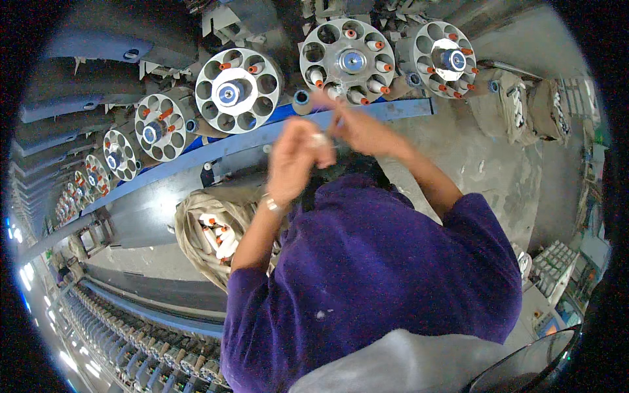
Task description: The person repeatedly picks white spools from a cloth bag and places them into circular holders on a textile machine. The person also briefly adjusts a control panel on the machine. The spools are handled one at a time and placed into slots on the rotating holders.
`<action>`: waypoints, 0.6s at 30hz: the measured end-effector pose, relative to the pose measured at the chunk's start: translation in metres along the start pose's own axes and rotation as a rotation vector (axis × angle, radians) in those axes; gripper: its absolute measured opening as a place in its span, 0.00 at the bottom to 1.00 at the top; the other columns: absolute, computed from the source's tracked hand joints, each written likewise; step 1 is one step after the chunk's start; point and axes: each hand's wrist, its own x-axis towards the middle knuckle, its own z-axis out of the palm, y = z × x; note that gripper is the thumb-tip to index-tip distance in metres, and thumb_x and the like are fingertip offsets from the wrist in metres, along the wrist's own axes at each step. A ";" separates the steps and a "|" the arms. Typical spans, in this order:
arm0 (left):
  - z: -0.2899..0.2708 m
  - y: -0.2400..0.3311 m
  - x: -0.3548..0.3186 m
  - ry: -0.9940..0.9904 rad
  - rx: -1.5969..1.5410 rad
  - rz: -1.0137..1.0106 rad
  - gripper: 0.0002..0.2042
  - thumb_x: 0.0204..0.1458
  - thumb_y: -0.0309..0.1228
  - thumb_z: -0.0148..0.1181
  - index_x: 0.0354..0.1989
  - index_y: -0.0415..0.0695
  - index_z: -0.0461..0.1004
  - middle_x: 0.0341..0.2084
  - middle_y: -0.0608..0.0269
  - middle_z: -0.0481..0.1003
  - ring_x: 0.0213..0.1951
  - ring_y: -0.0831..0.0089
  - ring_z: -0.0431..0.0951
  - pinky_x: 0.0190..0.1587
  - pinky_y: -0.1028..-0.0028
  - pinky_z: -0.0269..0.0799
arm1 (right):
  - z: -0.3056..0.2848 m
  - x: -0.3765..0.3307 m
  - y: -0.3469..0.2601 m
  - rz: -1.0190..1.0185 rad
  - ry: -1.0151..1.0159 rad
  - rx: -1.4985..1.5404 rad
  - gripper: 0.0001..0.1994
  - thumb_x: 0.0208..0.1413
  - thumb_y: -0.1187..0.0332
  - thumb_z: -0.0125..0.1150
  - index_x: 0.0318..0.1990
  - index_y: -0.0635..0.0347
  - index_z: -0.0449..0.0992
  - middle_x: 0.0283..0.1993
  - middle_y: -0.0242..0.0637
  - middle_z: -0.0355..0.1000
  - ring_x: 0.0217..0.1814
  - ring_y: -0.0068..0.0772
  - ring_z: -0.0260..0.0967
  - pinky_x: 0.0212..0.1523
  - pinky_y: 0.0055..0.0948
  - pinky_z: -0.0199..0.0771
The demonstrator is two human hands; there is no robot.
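My left hand (296, 152) is curled in front of my chest, fingers closed around something small and whitish that is too blurred to name. Close beside it, my right hand (359, 130) reaches toward the round magazine (352, 60) above; motion smears its fingers, so I cannot tell whether they hold anything. That grey-white wheel has round holes, several filled with yarn bobbins (378, 86) with orange tips. Just left of the fingers is a dark-mouthed round fitting (301, 98) on the blue machine rail (393, 112).
Left of my body hangs a beige cloth bag (190, 219) with white yarn bobbins (226, 242) inside. A row of similar magazines (229, 93) recedes to the left, and another (447, 60) stands at right. Cloth sacks (524, 111) are at the far right.
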 end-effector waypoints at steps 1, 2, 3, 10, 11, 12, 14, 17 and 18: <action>-0.019 0.013 -0.018 0.239 -0.110 0.007 0.04 0.57 0.23 0.46 0.38 0.44 0.64 0.24 0.65 0.69 0.24 0.78 0.69 0.25 0.78 0.65 | 0.016 0.005 -0.009 -0.025 -0.178 -0.057 0.31 0.55 0.72 0.51 0.67 0.55 0.50 0.48 0.54 0.71 0.45 0.55 0.70 0.47 0.43 0.69; -0.050 0.028 -0.029 0.384 -0.107 0.078 0.07 0.55 0.30 0.54 0.40 0.47 0.64 0.27 0.69 0.68 0.27 0.80 0.68 0.26 0.81 0.66 | 0.020 0.004 -0.014 -0.100 -0.281 -0.198 0.23 0.53 0.72 0.51 0.59 0.57 0.63 0.35 0.53 0.73 0.37 0.56 0.71 0.41 0.46 0.70; -0.081 0.038 -0.046 0.504 -0.174 0.203 0.08 0.55 0.30 0.56 0.40 0.48 0.65 0.28 0.71 0.67 0.28 0.81 0.66 0.29 0.81 0.65 | 0.022 0.004 -0.016 -0.129 -0.233 -0.335 0.18 0.50 0.74 0.50 0.51 0.59 0.67 0.31 0.50 0.71 0.34 0.52 0.71 0.38 0.44 0.70; -0.305 0.022 -0.293 1.684 0.485 -0.048 0.09 0.53 0.33 0.58 0.30 0.41 0.68 0.15 0.66 0.67 0.17 0.81 0.62 0.17 0.77 0.58 | -0.048 -0.010 0.025 0.377 0.190 0.147 0.06 0.47 0.72 0.55 0.33 0.59 0.74 0.25 0.38 0.66 0.29 0.35 0.66 0.33 0.31 0.66; -0.313 0.000 -0.333 1.661 0.669 -0.331 0.09 0.53 0.33 0.58 0.31 0.40 0.68 0.16 0.65 0.67 0.18 0.80 0.63 0.17 0.76 0.59 | -0.049 -0.006 0.034 0.482 0.319 0.024 0.07 0.47 0.71 0.57 0.34 0.58 0.75 0.27 0.38 0.67 0.31 0.35 0.66 0.34 0.31 0.65; -0.311 -0.026 -0.369 1.700 0.765 -0.460 0.08 0.52 0.33 0.58 0.31 0.40 0.69 0.16 0.64 0.68 0.18 0.78 0.63 0.18 0.75 0.60 | -0.045 -0.001 0.045 0.296 0.301 -0.193 0.08 0.47 0.71 0.59 0.36 0.58 0.75 0.30 0.38 0.67 0.34 0.35 0.66 0.35 0.32 0.65; -0.284 -0.081 -0.426 1.627 0.929 -0.825 0.08 0.52 0.32 0.58 0.31 0.40 0.69 0.17 0.63 0.69 0.19 0.75 0.65 0.19 0.73 0.61 | -0.013 0.014 0.070 -0.090 0.317 -0.668 0.11 0.46 0.69 0.62 0.40 0.56 0.75 0.35 0.36 0.67 0.40 0.36 0.65 0.38 0.32 0.63; -0.212 -0.156 -0.458 1.359 1.057 -1.185 0.08 0.51 0.32 0.57 0.32 0.40 0.70 0.18 0.60 0.70 0.20 0.71 0.67 0.21 0.69 0.63 | 0.008 0.021 0.110 -0.010 0.305 -0.923 0.16 0.41 0.69 0.66 0.42 0.52 0.75 0.37 0.33 0.64 0.43 0.37 0.61 0.46 0.37 0.58; -0.188 -0.176 -0.458 1.261 1.082 -1.258 0.08 0.51 0.31 0.57 0.33 0.39 0.70 0.19 0.59 0.70 0.21 0.69 0.68 0.22 0.68 0.63 | 0.015 0.024 0.120 -0.031 0.374 -0.975 0.16 0.41 0.69 0.65 0.42 0.51 0.75 0.36 0.32 0.64 0.43 0.37 0.61 0.46 0.38 0.57</action>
